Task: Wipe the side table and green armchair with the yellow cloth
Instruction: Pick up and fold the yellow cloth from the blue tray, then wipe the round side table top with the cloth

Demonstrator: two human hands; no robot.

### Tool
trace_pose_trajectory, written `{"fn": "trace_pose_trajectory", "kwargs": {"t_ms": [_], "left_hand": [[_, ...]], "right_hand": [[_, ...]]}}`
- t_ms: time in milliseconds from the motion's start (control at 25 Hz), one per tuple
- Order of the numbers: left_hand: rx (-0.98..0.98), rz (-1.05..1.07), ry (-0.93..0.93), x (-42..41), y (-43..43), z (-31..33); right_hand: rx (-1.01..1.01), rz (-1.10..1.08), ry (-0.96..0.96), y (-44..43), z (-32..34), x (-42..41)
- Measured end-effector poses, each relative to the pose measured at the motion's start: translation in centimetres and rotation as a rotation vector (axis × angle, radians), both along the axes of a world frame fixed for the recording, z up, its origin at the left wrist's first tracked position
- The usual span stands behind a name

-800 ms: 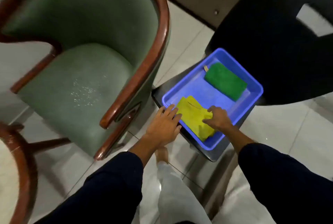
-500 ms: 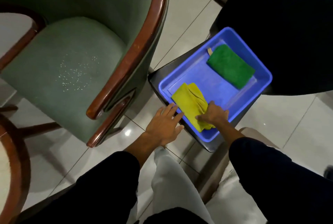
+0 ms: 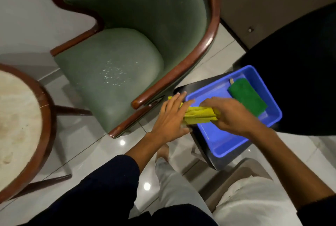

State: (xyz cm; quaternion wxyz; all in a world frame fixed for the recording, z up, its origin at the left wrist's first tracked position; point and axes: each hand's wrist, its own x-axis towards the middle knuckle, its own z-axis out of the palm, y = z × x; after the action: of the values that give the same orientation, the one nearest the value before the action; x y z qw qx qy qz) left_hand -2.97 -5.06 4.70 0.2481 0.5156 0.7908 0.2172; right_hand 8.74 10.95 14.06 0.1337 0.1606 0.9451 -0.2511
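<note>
Head view: right hand (image 3: 231, 115) grips the yellow cloth (image 3: 199, 116), long axis lying left-right; left hand (image 3: 170, 118) touches it, fingers straight.

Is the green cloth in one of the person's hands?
No, the green cloth lies in the blue tray, while the left hand and right hand are on the yellow cloth.

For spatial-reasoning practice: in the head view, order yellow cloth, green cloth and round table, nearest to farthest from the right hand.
1. yellow cloth, held in the right hand.
2. green cloth, rightward in the blue tray.
3. round table, far left.
</note>
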Motion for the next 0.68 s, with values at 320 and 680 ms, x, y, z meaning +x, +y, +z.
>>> {"fn": "trace_pose_trajectory", "kwargs": {"t_ms": [320, 680], "left_hand": [[0.039, 0.665, -0.641, -13.9, -22.9, -1.4], [0.010, 1.128, -0.442, -26.6, -45.7, -13.4]], "right_hand": [[-0.583, -0.445, 0.169, -14.6, -5.2, -17.6], [-0.215, -0.367, 0.077, -40.0, -21.2, -37.4]]}}
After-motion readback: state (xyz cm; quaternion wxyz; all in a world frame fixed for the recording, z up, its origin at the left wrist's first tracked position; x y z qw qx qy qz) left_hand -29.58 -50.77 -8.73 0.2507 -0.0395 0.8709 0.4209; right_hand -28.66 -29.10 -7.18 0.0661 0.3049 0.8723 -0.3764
